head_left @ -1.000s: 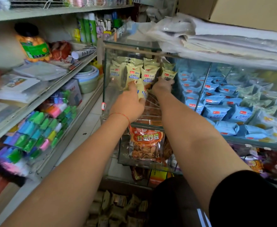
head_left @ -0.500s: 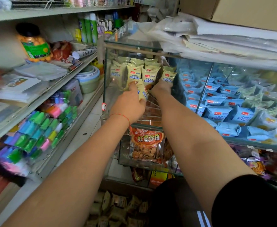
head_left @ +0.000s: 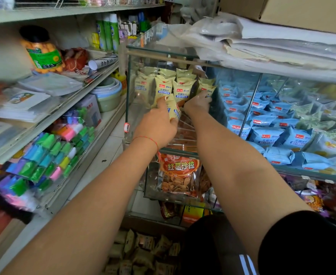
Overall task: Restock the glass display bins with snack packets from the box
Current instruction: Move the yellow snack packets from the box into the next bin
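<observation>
Both my arms reach into the leftmost glass display bin (head_left: 129, 90). Several pale yellow snack packets (head_left: 183, 90) stand upright in a row at its back. My left hand (head_left: 155, 126) grips one or two more of the yellow packets (head_left: 174, 112) just in front of that row. My right hand (head_left: 198, 103) is at the row's right end, its fingers against the rightmost standing packet (head_left: 206, 88); whether they curl round it is not visible. At the bottom of the view lies the box of loose packets (head_left: 143, 253), partly hidden by my arms.
To the right, a glass divider separates a bin of blue packets (head_left: 266, 132). An orange chip bag (head_left: 178, 173) fills the bin below. A shelf with coloured bottles (head_left: 44, 155), bowls and a jar runs along the left. Stacked papers (head_left: 272, 50) lie on the glass top.
My right hand has shifted slightly right and up against the end packet. The left hand with its packets has barely moved.
</observation>
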The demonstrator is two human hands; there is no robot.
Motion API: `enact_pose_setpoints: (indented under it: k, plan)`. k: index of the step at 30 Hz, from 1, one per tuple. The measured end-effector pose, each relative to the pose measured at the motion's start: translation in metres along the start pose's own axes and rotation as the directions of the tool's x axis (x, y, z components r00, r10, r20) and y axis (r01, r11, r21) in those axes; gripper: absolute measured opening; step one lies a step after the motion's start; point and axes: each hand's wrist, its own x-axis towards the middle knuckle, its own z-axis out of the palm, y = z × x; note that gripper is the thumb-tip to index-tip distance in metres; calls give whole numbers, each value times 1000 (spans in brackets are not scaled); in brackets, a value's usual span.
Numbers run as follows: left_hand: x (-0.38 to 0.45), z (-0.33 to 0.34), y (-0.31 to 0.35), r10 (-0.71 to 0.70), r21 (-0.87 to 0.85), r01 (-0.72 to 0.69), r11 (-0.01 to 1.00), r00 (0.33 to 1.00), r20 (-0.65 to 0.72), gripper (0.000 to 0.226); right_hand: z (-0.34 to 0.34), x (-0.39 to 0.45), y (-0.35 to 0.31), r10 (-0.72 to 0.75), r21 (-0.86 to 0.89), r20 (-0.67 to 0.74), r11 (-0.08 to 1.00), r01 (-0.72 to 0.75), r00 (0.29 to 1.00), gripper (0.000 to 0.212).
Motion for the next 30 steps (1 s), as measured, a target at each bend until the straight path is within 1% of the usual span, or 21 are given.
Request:
enact_pose_setpoints:
  k: [2,5,8,11,14,20,23,25,26,28,30]
  plan:
    - [0,0,0,1,1,-1,1000,1000,-6,56,-1,1,-2,-17,12,-30,1000,17,999,84]
    - [0,1,0,3,-5,-3,1000,1000,-6,55,-2,1,-2,-10,19,-17,1000,11,1000,94]
    - [0,2,-1,5,-6,-5,1000,1000,-9,54,-2,1,-2,-1,21,10,1000,1,1000,93]
    - [1,1,-1,10,-5,-10,1000,1000,-18,53,-3,0,-2,11,9,43,1000,-11,999,98]
    - [1,2,-2,11,-8,-11,1000,1000,-24,52,-4,-2,-3,11,11,44,1000,-11,999,99]
    - [0,2,-2,-3,-18,2,1000,999,-36,52,-5,-4,-3,-15,22,-43,1000,15,999,83]
    - [-1,2,-1,-1,-17,1,1000,999,-41,50,-5,-8,-3,-42,-20,-63,999,41,997,71]
    - [-1,1,-1,0,-19,-1,1000,999,-51,47,-6,-10,-6,-51,-33,-85,998,48,995,68]
    - [-1,0,-1,1,-21,-2,1000,998,-60,46,-8,-13,-9,-48,-12,-112,999,47,992,66]
    - [-2,-1,-1,2,-44,-5,999,997,-81,46,-16,-19,-18,-30,87,-181,995,46,983,59]
    - [-2,-2,-1,-18,-76,12,997,997,-74,49,-31,-28,-32,-23,182,-186,982,58,982,53]
